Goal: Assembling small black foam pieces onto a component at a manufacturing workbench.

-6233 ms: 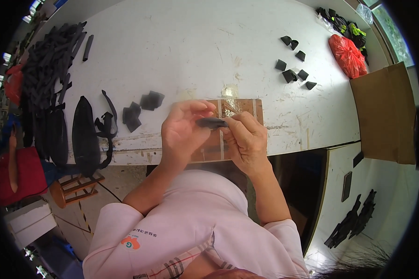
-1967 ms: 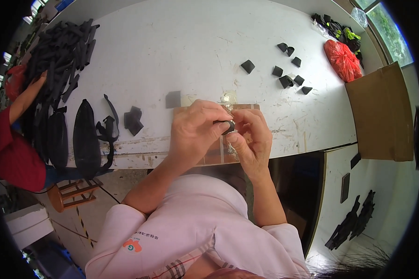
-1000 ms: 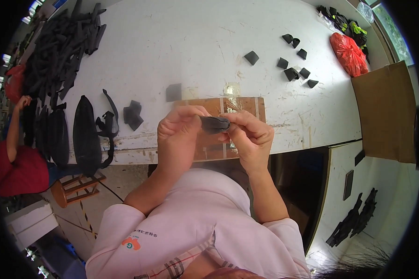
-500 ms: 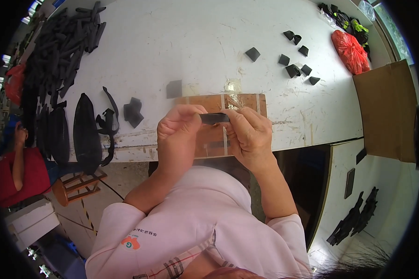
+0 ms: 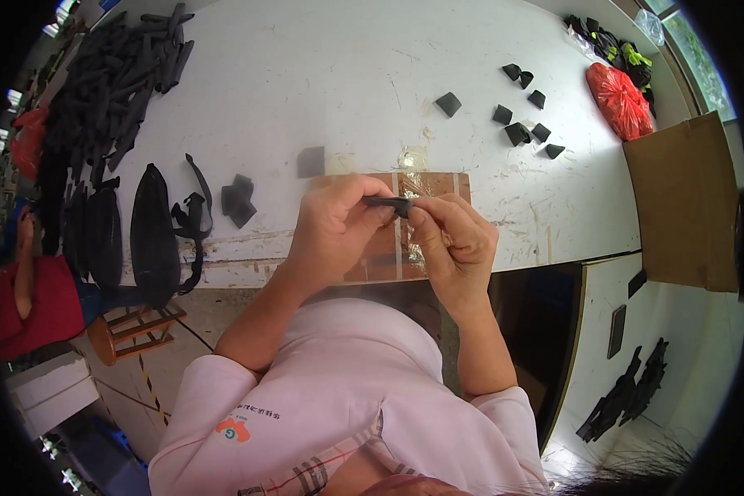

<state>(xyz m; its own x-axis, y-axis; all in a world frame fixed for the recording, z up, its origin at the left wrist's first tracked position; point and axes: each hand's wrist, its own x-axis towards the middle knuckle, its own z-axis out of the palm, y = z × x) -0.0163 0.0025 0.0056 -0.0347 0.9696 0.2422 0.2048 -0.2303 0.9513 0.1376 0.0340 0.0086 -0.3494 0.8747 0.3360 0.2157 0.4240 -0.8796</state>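
Over the table's near edge, my left hand [image 5: 332, 225] and my right hand [image 5: 456, 244] pinch a small black strip [image 5: 380, 201] between them. The left fingers and thumb hold its left end, the right fingertips its right end. The strip looks folded; its exact material I cannot make out, and the fingers cover its ends. Beneath the hands lies a brown board [image 5: 450, 183] taped to the white table [image 5: 306, 83]. Just beyond it, a dark grey square piece [image 5: 311, 162] lies flat, and several black pieces [image 5: 238, 201] overlap to the left.
Far left is a heap of black strips [image 5: 116, 91], with long black fabric pieces [image 5: 153, 236] nearer. Several small folded black pieces [image 5: 517, 134] lie at right, beside a red plastic bag [image 5: 620, 103] and a cardboard box [image 5: 686, 207]. A person in red [image 5: 45, 310] sits beyond a wooden stool [image 5: 132, 335].
The black strip has been turned from lying broad across both hands to a narrower, folded shape. My left hand has shifted right, and the right hand's fingers have curled closer around its end.
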